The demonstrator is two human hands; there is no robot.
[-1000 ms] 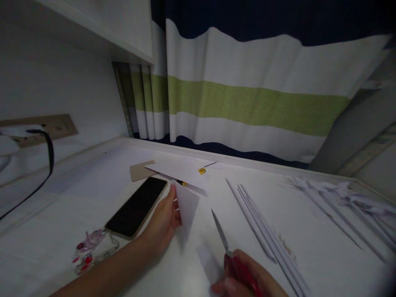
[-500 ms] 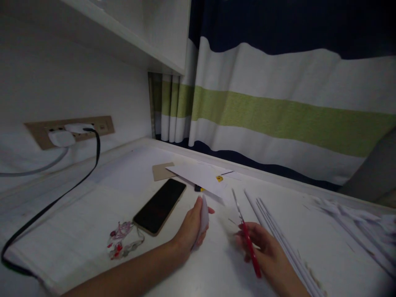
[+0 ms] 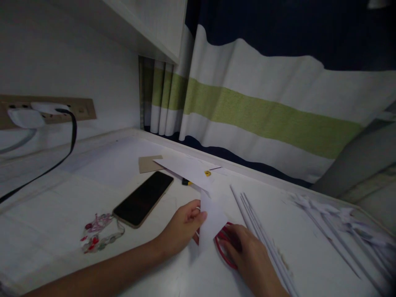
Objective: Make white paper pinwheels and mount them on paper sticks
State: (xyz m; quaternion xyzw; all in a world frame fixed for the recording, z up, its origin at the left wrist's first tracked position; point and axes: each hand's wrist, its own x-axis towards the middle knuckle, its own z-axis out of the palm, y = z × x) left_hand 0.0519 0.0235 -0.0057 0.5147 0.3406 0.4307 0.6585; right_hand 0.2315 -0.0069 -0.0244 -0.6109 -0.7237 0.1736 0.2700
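Observation:
A small white piece of paper [image 3: 210, 216] is pinched between the thumb and fingers of my left hand [image 3: 182, 225], raised a little over the table. My right hand [image 3: 252, 255] is closed around the red handles of a pair of scissors [image 3: 221, 236]. The handles sit against the paper's lower right edge, and the blades are hidden behind the sheet. Close to the right hand lie several thin rolled paper sticks [image 3: 256, 227]. Beyond the left hand, a larger white sheet [image 3: 184, 169] partly covers a black-and-yellow tool [image 3: 185, 181].
A phone [image 3: 144, 200] and a beaded bracelet [image 3: 97, 237] lie left of my hands. A beige card [image 3: 150, 163] is at the back. On the right are paper stems with crumpled paper ends [image 3: 328, 214]. A striped curtain [image 3: 247, 103] hangs behind; a cable [image 3: 71, 144] runs from the wall socket.
The paper has turned to show its flat face. My right hand has brought the scissors left to the paper, and their blades have gone out of sight. The view has shifted right.

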